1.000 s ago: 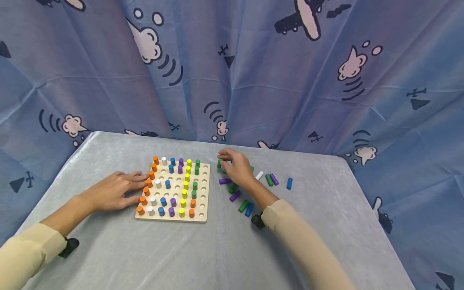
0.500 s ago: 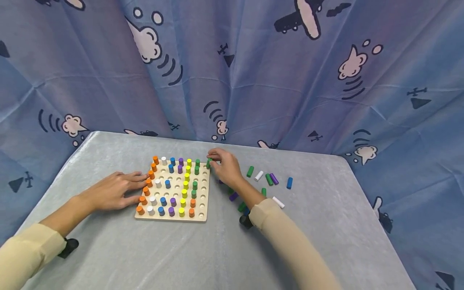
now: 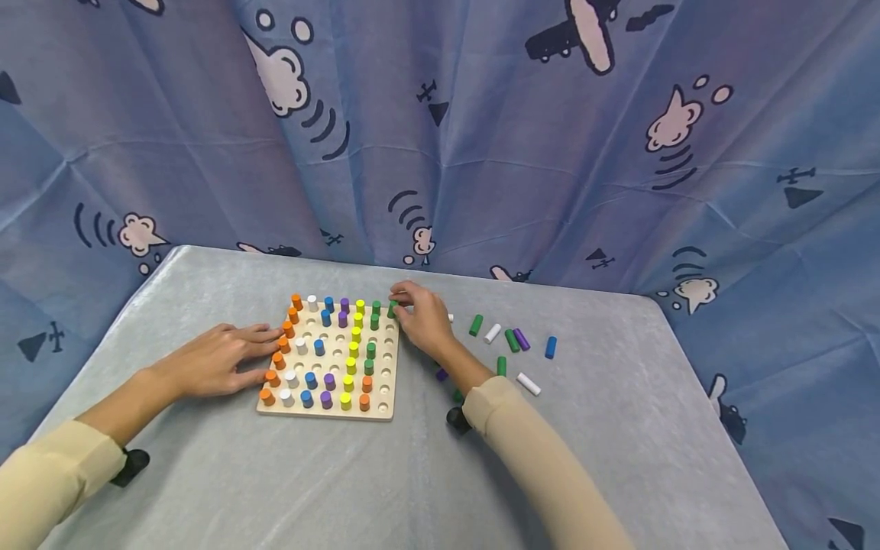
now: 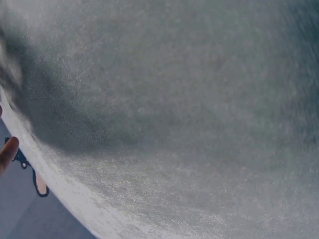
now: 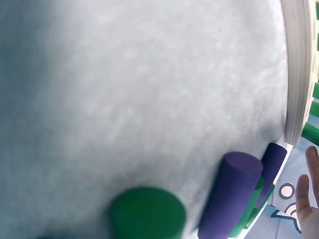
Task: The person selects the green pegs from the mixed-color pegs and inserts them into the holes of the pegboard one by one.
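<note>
A wooden peg board [image 3: 376, 386] carries rows of orange, white, blue, purple, yellow and green pegs. At its far right corner my right hand [image 3: 425, 321] pinches a green peg [image 3: 393, 309] between thumb and fingers, the peg standing upright over the corner hole. The right wrist view catches those fingers [image 5: 303, 196] close by the green peg [image 5: 311, 132] at the end of the board. My left hand [image 3: 220, 360] lies along the board's left side, fingers extended, fingertips at the orange pegs [image 3: 284, 345]. Only a fingertip [image 4: 9, 152] of it appears in the left wrist view.
Right of the board, loose pegs lie on the grey cloth: a white peg [image 3: 528, 384], a blue peg [image 3: 551, 347], a purple peg [image 3: 521, 339] and several green ones. My right forearm hides some. A patterned blue curtain [image 3: 440, 153] hangs behind the table.
My right hand has carried the green peg left from the loose pegs to the board's far right corner and lowered it there. The left hand has stayed at the board's left side.
</note>
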Tool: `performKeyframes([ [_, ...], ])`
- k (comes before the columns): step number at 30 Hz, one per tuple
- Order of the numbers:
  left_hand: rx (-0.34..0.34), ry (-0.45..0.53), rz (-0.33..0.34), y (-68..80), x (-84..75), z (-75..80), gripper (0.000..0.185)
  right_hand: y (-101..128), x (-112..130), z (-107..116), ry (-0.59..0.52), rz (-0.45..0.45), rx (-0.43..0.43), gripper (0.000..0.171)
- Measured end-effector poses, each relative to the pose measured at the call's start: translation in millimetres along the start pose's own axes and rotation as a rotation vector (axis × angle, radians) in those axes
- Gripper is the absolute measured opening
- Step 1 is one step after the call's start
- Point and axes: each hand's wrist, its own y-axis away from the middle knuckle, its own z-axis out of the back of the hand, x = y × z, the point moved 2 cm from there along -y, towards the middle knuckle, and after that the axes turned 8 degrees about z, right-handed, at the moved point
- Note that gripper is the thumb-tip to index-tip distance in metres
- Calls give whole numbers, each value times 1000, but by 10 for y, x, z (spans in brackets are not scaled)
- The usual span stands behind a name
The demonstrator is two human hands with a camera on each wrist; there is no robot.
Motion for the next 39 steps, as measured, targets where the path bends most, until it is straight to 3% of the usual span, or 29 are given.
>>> performKeyframes([
  [13,-11,4,8,6,-2,-2,52,19,-17,93,33,18,74,36],
  [24,-25,3,0,9,0,-2,51,153,-258,633,115,-52,87,40],
  [39,-31,-1,7,14,-7,-17,51,673,-734,1279,198,-48,52,40],
])
